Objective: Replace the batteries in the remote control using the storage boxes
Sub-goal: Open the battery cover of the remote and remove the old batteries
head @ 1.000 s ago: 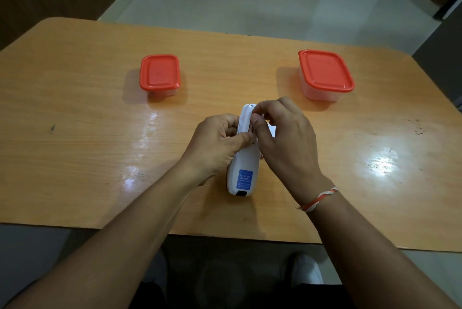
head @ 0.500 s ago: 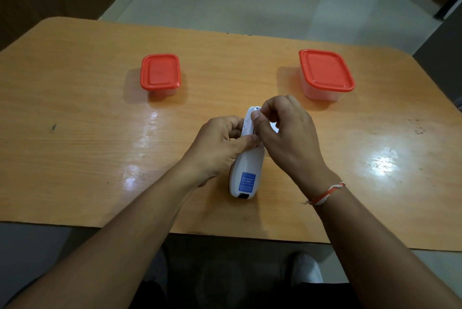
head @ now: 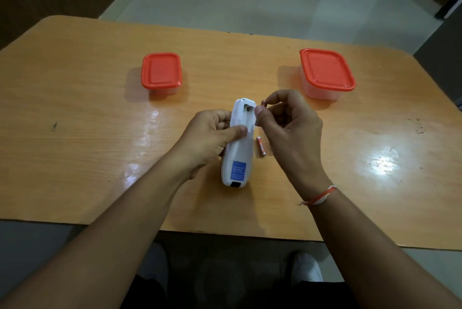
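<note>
Since half a second ago the right hand (head: 287, 128) has drawn away from the remote (head: 238, 141) to its right, and the battery bay at the remote's far end, covered by fingers before, now shows open with its metal contacts bare. One battery (head: 260, 146) has also come into sight, lying on the table (head: 75, 133) just right of the remote, below the right hand.

From the head view, the left hand (head: 210, 138) grips the remote around its middle, thumb pressed across the back, likely to hold it steady while the bay is emptied. The remote lies back-up near the table's centre, blue label toward the person. Thumb and forefinger of the right hand pinch a small orange-tipped object (head: 263, 102), probably the second battery just lifted out; most of it is hidden.

Both boxes, the small box (head: 161, 71) on the left and the big box (head: 326, 69) on the right, sit well beyond the hands with red lids on, unchanged. I judge the old cells go in one next.
</note>
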